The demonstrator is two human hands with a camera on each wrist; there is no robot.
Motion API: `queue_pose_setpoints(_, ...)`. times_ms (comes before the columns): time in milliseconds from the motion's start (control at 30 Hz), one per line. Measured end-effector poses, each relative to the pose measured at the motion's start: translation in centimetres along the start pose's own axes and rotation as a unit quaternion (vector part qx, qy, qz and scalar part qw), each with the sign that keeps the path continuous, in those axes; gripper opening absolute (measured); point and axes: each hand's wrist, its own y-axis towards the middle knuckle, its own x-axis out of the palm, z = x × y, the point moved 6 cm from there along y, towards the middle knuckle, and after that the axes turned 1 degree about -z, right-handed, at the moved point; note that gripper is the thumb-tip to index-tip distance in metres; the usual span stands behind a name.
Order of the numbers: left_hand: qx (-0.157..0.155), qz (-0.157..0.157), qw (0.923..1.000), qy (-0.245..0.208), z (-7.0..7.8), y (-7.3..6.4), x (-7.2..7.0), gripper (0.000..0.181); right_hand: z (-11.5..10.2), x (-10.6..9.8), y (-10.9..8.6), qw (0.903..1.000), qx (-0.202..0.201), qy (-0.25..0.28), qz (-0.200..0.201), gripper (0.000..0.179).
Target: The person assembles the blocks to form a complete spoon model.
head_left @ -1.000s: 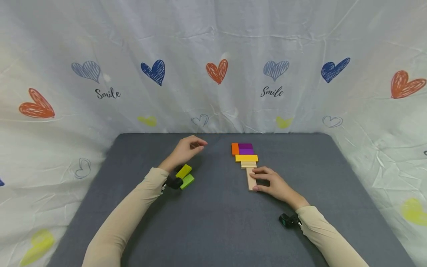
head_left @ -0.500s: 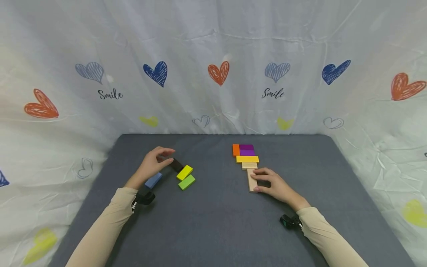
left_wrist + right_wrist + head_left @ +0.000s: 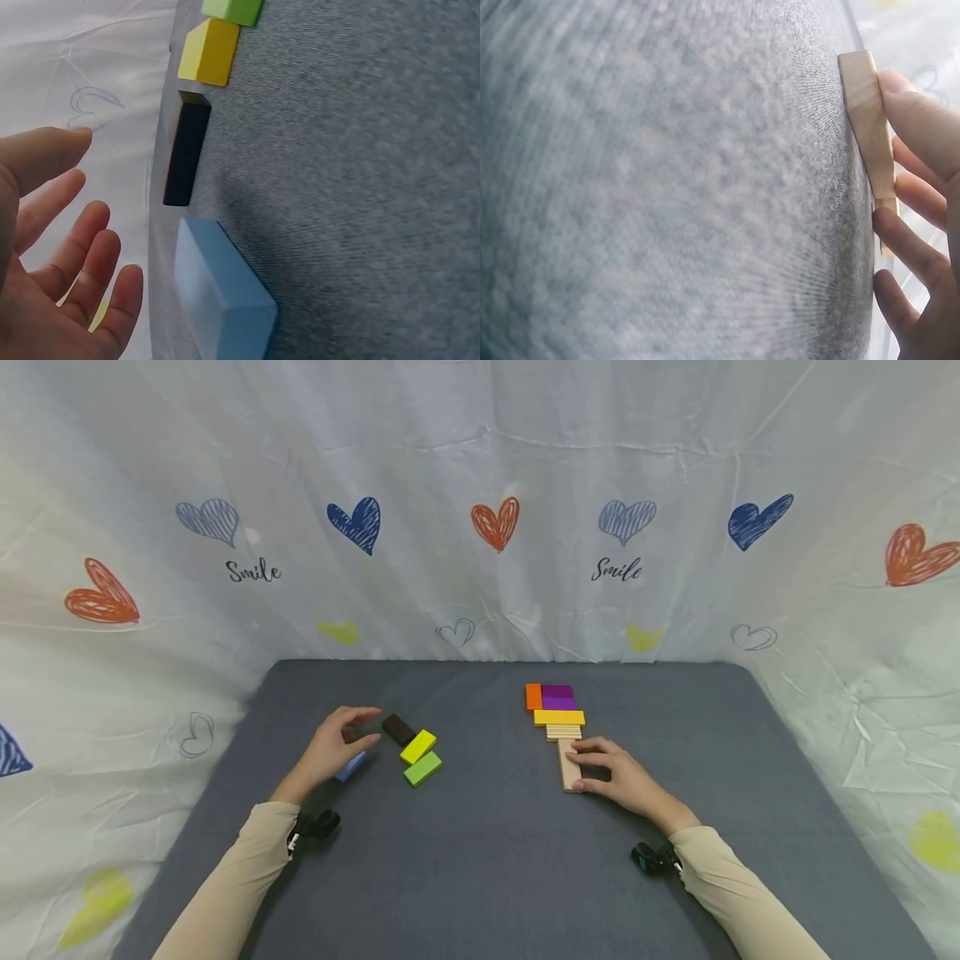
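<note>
My left hand (image 3: 330, 752) holds nothing, its fingers and thumb spread apart above a blue block (image 3: 351, 767) that it partly hides in the head view. In the left wrist view the blue block (image 3: 225, 300) lies below the fingers, near a dark brown block (image 3: 187, 150). With thumb and fingertips my right hand (image 3: 618, 781) grips a plain wooden block (image 3: 568, 768) lying flat. That block's far end meets a stack of thin, light wooden strips (image 3: 563, 732). Beyond it come a golden-yellow block (image 3: 558, 718), an orange block (image 3: 533, 697) and purple blocks (image 3: 557, 697).
A bright yellow block (image 3: 418, 746) and a green block (image 3: 423, 768) lie right of the dark brown one. All rest on a grey cloth-covered table (image 3: 480, 860). A white curtain (image 3: 420, 585) printed with hearts hangs behind its far edge.
My left hand has moved left and nearer, past the dark brown block to above the blue one, uncovering the dark block. The right hand stays on the wooden block.
</note>
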Motion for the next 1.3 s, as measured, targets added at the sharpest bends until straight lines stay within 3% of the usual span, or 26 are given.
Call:
queue_pose_setpoints(367, -0.022, -0.006, 0.9986, 0.047, -1.0, -0.3, 1.3, 0.055, 0.1, 0.0, 0.0, 1.0, 0.002, 0.001, -0.003, 0.056)
queue_pose_setpoints(667, -0.052, -0.002, 0.9958, 0.076, -0.5, 0.0, 2.2, 0.066, 0.0, -0.1, 0.1, 1.0, 0.006, 0.0, -0.002, 0.056)
queue_pose_setpoints(1100, -0.107, 0.017, 0.9807, 0.163, -0.1, 1.0, 3.4, 0.073, 0.2, 0.0, 0.0, 1.0, 0.006, 0.001, -0.002, 0.055)
queue_pose_setpoints(1300, -0.118, 0.022, 0.9741, 0.191, 0.1, 1.2, 3.6, 0.072, 0.3, 0.0, 0.0, 0.9999, 0.011, 0.003, -0.007, 0.055)
